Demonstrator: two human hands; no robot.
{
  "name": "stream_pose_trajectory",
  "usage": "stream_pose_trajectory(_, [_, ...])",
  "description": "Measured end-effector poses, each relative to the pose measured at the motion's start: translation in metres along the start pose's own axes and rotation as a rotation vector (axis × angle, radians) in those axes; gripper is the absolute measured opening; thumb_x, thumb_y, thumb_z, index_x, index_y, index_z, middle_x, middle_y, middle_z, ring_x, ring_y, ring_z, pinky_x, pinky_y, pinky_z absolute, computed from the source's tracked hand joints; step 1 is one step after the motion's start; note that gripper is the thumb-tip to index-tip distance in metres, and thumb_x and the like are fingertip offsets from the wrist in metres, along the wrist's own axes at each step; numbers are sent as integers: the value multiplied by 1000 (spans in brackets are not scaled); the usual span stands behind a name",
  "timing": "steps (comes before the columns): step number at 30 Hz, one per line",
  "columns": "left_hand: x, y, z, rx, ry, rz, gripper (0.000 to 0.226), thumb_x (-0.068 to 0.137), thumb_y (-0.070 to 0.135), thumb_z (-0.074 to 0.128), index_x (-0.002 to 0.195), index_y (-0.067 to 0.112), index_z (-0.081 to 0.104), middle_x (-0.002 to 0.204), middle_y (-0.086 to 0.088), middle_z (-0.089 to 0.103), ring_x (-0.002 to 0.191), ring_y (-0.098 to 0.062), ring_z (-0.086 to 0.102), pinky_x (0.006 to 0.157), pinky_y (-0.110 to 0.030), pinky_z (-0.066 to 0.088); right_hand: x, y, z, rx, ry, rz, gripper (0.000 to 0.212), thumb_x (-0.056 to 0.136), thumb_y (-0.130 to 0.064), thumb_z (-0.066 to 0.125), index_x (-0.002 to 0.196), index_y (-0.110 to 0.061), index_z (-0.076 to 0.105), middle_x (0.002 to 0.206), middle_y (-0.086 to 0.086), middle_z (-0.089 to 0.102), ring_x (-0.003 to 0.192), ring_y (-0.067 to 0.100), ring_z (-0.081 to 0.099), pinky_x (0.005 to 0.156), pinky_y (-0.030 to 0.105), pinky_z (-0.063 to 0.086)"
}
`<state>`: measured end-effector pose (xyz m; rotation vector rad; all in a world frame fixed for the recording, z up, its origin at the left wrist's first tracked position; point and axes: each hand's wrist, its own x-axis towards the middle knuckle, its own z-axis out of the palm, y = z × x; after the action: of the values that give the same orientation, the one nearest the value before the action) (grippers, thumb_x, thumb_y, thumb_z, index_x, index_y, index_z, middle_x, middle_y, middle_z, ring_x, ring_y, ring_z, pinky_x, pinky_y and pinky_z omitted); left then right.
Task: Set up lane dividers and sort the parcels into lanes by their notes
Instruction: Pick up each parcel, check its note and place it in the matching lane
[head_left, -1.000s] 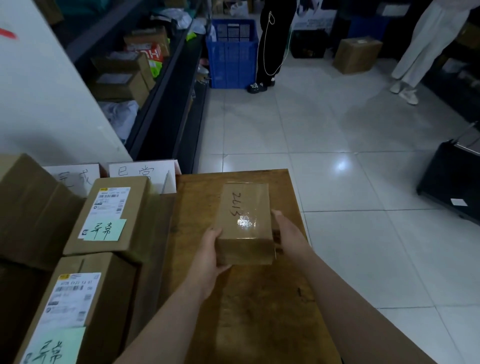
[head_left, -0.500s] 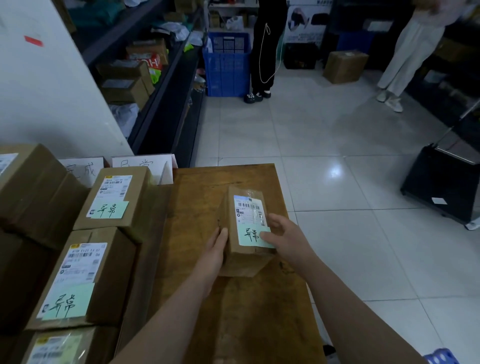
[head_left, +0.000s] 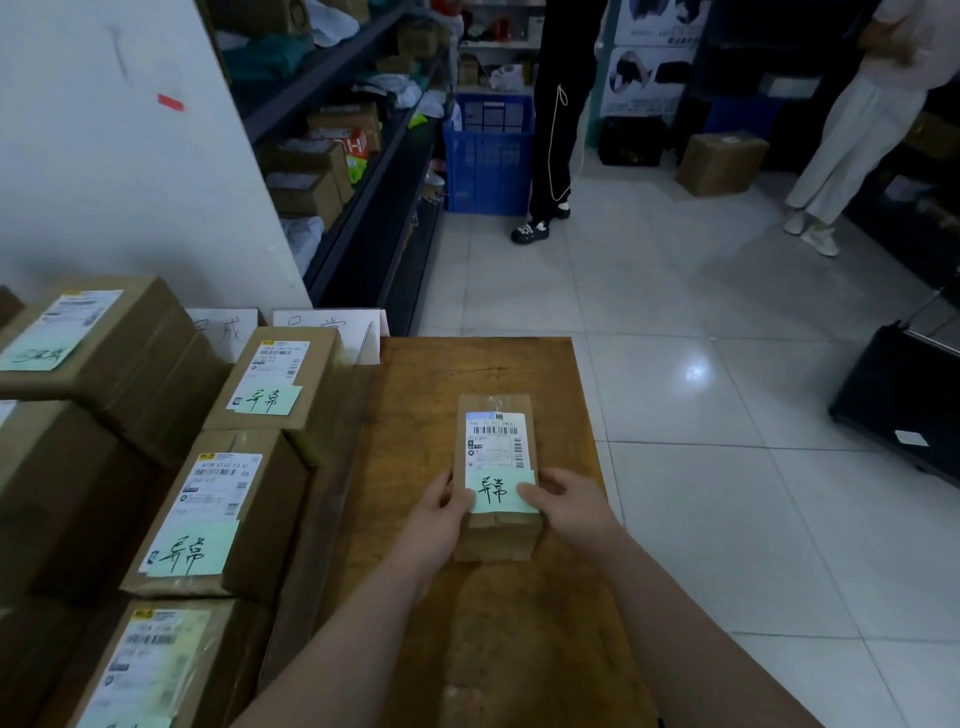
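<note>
A small brown parcel lies label-up on the wooden table, with a white shipping label and a green handwritten note at its near end. My left hand grips its left near edge and my right hand grips its right near edge. Left of it, three parcels with green notes form a row: far, middle and near. Two white paper lane signs stand at the table's far left. A cardboard divider stands on edge between that row and the parcel I hold.
More cardboard boxes are stacked at the far left by a white wall. Dark shelving with packages runs ahead on the left. A blue crate, two standing people and a black case occupy the tiled floor beyond.
The parcel has been turned over from its plain taped side to its label side and set flat on the table. Both hands stayed on it and shifted to its near end.
</note>
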<state>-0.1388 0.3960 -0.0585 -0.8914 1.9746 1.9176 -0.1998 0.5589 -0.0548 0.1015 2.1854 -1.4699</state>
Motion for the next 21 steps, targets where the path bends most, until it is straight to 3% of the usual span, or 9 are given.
stream_pose_trajectory(3, [-5, 5, -8, 34, 38, 77, 51, 100, 34, 50, 148, 34, 34, 101, 25, 60, 96, 0, 60, 67, -19, 49, -6, -12, 3, 39, 5, -48, 35, 90, -30, 65, 122, -19, 59, 92, -19, 63, 77, -3, 62, 54, 12, 50])
stream_pose_trajectory(7, [-18, 22, -20, -23, 109, 169, 53, 99, 32, 51, 149, 33, 32, 123, 10, 62, 111, -11, 60, 89, -33, 55, -13, -41, 10, 36, 29, -152, 39, 89, -34, 66, 125, -23, 58, 103, -15, 67, 87, -1, 63, 60, 13, 53])
stream_pose_trajectory(9, [-25, 33, -30, -36, 163, 226, 54, 99, 33, 51, 149, 32, 32, 129, 6, 60, 111, -13, 61, 87, -32, 56, -15, -60, 17, 22, 46, -216, 42, 88, -35, 67, 128, -23, 58, 103, -16, 67, 89, -1, 63, 60, 13, 54])
stream_pose_trajectory(12, [-33, 47, -51, -73, 231, 324, 48, 99, 32, 53, 144, 34, 35, 114, 13, 63, 97, -5, 64, 59, -13, 53, -17, -88, 33, 39, 60, -294, 43, 89, -34, 67, 129, -23, 58, 114, -9, 69, 93, 3, 66, 71, 22, 59])
stream_pose_trajectory(14, [-38, 57, -68, -102, 262, 358, 46, 98, 34, 53, 142, 35, 36, 109, 17, 62, 92, 0, 63, 52, -10, 49, -19, -107, 45, 46, 57, -332, 43, 89, -33, 66, 130, -21, 58, 117, -6, 69, 96, 5, 67, 73, 25, 59])
stream_pose_trajectory(17, [-42, 71, -99, -156, 291, 416, 44, 98, 34, 54, 140, 35, 41, 114, 16, 65, 97, -2, 65, 69, -20, 55, -19, -138, 69, 56, 31, -388, 41, 91, -30, 64, 130, -21, 57, 117, -6, 68, 95, 4, 66, 62, 15, 54])
stream_pose_trajectory(21, [-39, 86, -148, -186, 309, 457, 35, 98, 32, 56, 132, 38, 49, 113, 12, 69, 98, -8, 69, 78, -33, 61, -14, -174, 110, 62, 15, -426, 35, 93, -28, 61, 127, -22, 60, 117, -7, 68, 97, 2, 64, 66, 14, 53])
